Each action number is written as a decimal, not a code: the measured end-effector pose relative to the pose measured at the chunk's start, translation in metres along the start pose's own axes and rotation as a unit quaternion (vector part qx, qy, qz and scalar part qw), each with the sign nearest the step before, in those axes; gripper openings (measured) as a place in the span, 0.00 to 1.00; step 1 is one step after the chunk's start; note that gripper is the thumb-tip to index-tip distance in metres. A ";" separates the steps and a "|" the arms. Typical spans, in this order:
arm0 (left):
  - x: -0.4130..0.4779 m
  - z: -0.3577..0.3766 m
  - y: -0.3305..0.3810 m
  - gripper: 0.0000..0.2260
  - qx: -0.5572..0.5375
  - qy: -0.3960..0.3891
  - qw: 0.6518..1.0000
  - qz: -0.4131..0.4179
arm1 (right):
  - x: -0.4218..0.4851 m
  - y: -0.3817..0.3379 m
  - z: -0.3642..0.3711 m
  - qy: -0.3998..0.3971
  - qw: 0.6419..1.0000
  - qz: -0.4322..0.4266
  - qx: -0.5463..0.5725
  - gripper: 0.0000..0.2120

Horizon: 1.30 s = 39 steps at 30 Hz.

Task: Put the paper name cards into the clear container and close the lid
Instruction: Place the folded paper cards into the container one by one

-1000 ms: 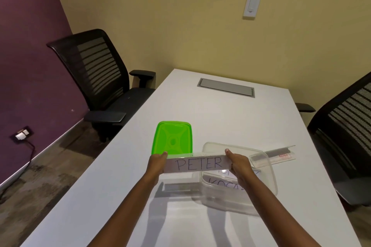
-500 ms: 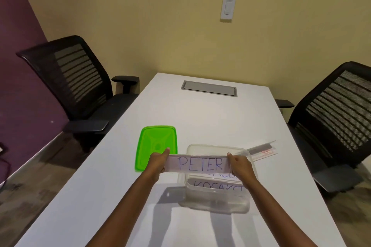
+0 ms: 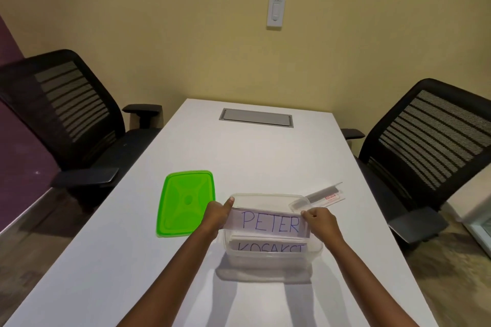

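Observation:
A white paper name card reading PETER point(image 3: 268, 221) is held over the open clear container point(image 3: 271, 257). My left hand point(image 3: 216, 214) pinches its left end and my right hand point(image 3: 320, 220) pinches its right end. The card sits at the container's rim, partly inside. Another card reading KOSAKSI point(image 3: 269, 247) lies inside the container, its lower part hidden by the front wall. The green lid point(image 3: 186, 203) lies flat on the white table point(image 3: 252, 156), left of the container.
A clear plastic card holder point(image 3: 322, 195) with a red label lies just behind the container on the right. A grey cable hatch point(image 3: 256, 117) is set in the table's far end. Black mesh chairs stand at the left point(image 3: 66, 114) and right point(image 3: 425, 151).
Both hands have carried the PETER card to the right and down, from beside the container to its opening. The camera has also turned to the right.

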State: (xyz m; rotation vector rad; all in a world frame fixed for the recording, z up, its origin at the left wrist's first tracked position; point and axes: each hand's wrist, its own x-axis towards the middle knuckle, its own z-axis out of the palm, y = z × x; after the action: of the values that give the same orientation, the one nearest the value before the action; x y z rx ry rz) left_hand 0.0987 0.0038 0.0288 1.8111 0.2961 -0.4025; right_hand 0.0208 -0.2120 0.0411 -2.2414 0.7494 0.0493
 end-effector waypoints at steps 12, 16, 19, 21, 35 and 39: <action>0.009 0.029 -0.008 0.16 0.166 -0.072 0.983 -0.004 | 0.008 0.015 -0.003 -0.043 0.998 0.027 -0.027 0.20; 0.008 0.034 -0.008 0.19 0.220 -0.082 0.972 0.010 | 0.011 0.017 0.002 -0.061 0.997 0.038 -0.042 0.11; 0.007 0.037 -0.006 0.19 0.250 -0.075 0.965 0.017 | 0.015 0.020 0.007 -0.062 0.996 0.046 -0.037 0.16; 0.006 0.038 -0.005 0.20 0.264 -0.074 0.961 0.026 | 0.017 0.019 0.008 -0.056 0.997 0.051 -0.029 0.12; 0.024 0.052 -0.022 0.13 0.227 -0.032 0.973 0.029 | 0.037 0.013 0.033 -0.021 0.999 0.038 0.000 0.16; 0.029 0.058 -0.024 0.07 0.232 -0.026 0.972 0.000 | 0.045 0.013 0.046 -0.024 0.999 0.042 -0.007 0.12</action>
State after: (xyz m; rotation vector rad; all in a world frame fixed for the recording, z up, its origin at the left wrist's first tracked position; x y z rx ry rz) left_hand 0.1083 -0.0461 -0.0183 2.2522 0.1727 -0.5507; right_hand 0.0597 -0.2109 -0.0119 -2.2138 0.8193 0.1488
